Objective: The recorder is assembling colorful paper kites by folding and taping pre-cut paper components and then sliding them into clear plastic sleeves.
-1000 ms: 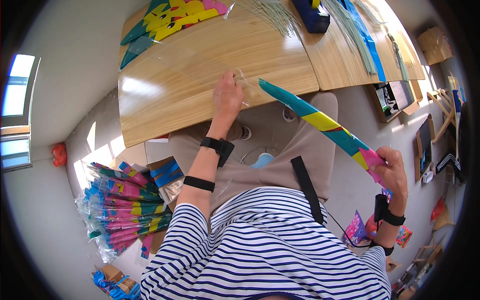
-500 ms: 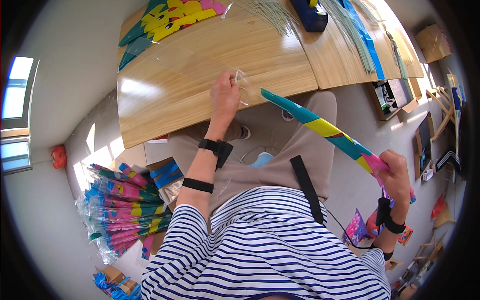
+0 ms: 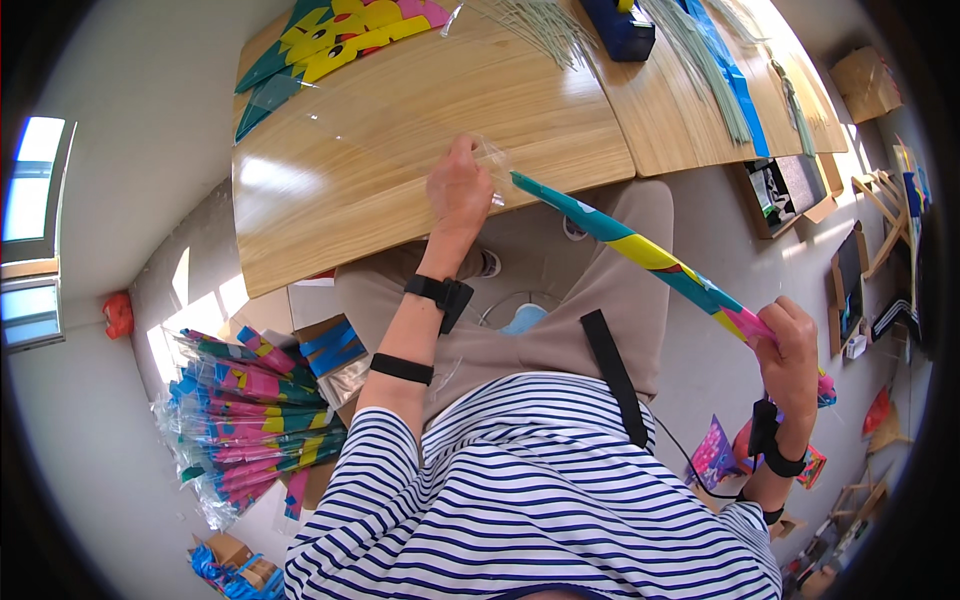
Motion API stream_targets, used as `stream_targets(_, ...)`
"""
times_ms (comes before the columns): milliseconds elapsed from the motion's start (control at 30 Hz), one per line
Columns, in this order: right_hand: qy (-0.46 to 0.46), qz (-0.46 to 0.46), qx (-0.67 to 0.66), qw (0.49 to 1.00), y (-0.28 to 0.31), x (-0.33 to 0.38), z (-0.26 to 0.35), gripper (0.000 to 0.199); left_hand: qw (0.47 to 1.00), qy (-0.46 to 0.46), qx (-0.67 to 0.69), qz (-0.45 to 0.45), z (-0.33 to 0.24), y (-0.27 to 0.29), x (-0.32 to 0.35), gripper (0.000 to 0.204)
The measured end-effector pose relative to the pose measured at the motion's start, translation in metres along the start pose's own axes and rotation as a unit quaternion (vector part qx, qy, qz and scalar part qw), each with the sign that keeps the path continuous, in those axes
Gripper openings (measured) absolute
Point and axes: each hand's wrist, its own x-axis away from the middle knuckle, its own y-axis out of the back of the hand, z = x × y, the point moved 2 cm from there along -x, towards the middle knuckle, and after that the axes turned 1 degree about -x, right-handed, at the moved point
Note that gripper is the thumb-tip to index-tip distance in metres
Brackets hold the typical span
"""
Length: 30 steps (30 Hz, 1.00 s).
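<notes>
My right hand (image 3: 789, 340) is closed around the pink end of a long, narrow folded kite (image 3: 645, 252), in teal, yellow and pink. The kite slants up to the left over my lap, its teal tip close to my left hand (image 3: 459, 192). That hand's fingers pinch the mouth of a clear plastic sleeve (image 3: 492, 160) over the table's near edge. The sleeve trails leftward across the wood. The tip appears to be at the sleeve's mouth; I cannot tell whether it is inside.
Flat yellow, teal and pink kites (image 3: 350, 42) lie at the far left of the wooden table (image 3: 350, 200). Thin pale rods (image 3: 540, 30) and a dark blue box (image 3: 622, 32) lie farther back. Sleeved kites (image 3: 255, 415) are piled left of my legs. An open carton (image 3: 790, 195) sits right.
The kite's tip has moved slightly up and left, toward the sleeve's mouth. My left hand has turned a little and shifted slightly right, still pinching the sleeve.
</notes>
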Motion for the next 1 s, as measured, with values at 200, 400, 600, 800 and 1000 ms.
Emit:
stream_targets(200,0.027,-0.023,0.01,0.999,-0.012,-0.003,0.001,0.014,0.999,-0.024,-0.003,-0.024,-0.004,-0.002,-0.001,0.02)
stream_targets(400,-0.034,-0.023,-0.037,0.998,0.001,0.001,-0.007,0.015,0.999,-0.029,0.014,-0.013,0.003,-0.001,0.0,0.02)
stream_targets(600,-0.023,-0.008,-0.033,0.999,-0.005,0.0,-0.008,0.016,0.998,-0.001,0.055,-0.01,-0.001,-0.002,0.0,0.015)
stream_targets(800,-0.032,0.023,-0.052,0.998,-0.001,0.002,-0.01,0.017,0.998,0.024,0.049,0.023,-0.003,-0.001,-0.001,0.017)
stream_targets(1000,-0.045,0.024,-0.092,0.994,-0.014,-0.002,-0.01,0.017,0.998,0.0,0.064,0.013,-0.014,0.001,0.001,0.017)
